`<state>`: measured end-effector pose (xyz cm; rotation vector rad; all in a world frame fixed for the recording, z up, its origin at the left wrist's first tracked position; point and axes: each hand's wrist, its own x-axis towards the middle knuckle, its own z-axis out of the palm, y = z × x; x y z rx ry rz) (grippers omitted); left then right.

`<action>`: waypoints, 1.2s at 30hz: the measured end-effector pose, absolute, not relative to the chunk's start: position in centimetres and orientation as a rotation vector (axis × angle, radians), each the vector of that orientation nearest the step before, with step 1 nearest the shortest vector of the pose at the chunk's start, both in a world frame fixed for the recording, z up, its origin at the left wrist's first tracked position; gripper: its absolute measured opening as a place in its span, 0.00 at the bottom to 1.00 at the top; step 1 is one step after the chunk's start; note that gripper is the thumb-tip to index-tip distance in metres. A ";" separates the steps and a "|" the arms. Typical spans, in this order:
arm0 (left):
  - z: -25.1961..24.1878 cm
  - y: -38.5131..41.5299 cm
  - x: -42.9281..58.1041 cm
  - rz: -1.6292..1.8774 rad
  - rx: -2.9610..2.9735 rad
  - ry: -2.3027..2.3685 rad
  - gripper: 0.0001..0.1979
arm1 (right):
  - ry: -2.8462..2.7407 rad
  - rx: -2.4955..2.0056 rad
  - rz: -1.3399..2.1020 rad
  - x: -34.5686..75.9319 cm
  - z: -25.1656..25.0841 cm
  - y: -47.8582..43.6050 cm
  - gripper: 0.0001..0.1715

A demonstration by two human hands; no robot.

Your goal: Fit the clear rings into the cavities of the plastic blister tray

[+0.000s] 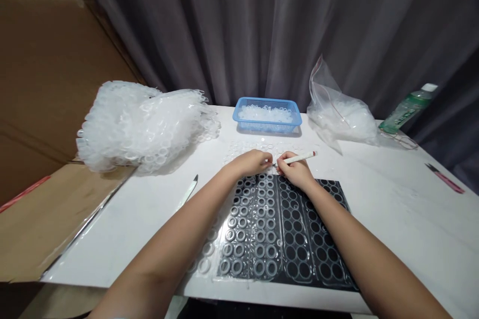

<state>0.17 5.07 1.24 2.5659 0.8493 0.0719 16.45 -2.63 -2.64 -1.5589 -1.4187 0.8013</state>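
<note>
My right hand [294, 172] is closed round a slim white pen-like tool [301, 158] with a reddish end. Its thin tip points left, towards my left hand [256, 161]. The fingers of that hand are pinched together close to the tip; whatever they hold is too small to make out. Both hands are at the far edge of a black sheet [277, 277] covered by clear plastic with rows of round shapes. Pale rings [261, 237] fill its left columns, while dark circles [300, 253] show in the right ones. Small clear rings lie loose just beyond my hands.
A blue basket [268, 126] of clear pieces stands at the back. Left is a large heap of clear plastic strips [142, 124]; right are a zip bag [346, 119], a green bottle [406, 109] and pink-handled snips [445, 178]. A pointed tool [189, 190] lies by my left forearm.
</note>
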 end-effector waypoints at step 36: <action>2.5 5.9 -1.2 0.714 1.819 0.984 0.23 | -1.386 -1.544 0.763 16.3 -2.5 -3.4 0.07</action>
